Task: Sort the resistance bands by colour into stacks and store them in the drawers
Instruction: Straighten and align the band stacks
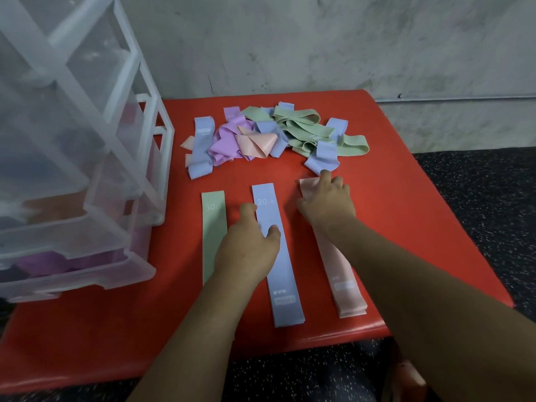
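We've got three bands laid flat in a row near the front edge of the red table [391, 227], one per colour so each starts a stack: green band [213, 227] leftmost, blue band [282, 271] in the middle, pink band [342, 274] toward the right edge. Our left hand [249, 248] rests spread on the blue band, likely smoothing it flat. Our right hand [327, 204] presses down on the pink band's far end, fingers curled over it, probably squaring a layer; we can't tell if it pinches. The unsorted pile [272, 134] sits near the back edge. The drawer unit [87, 175] stands at the left edge, lower drawers pulled out and already holding bands.
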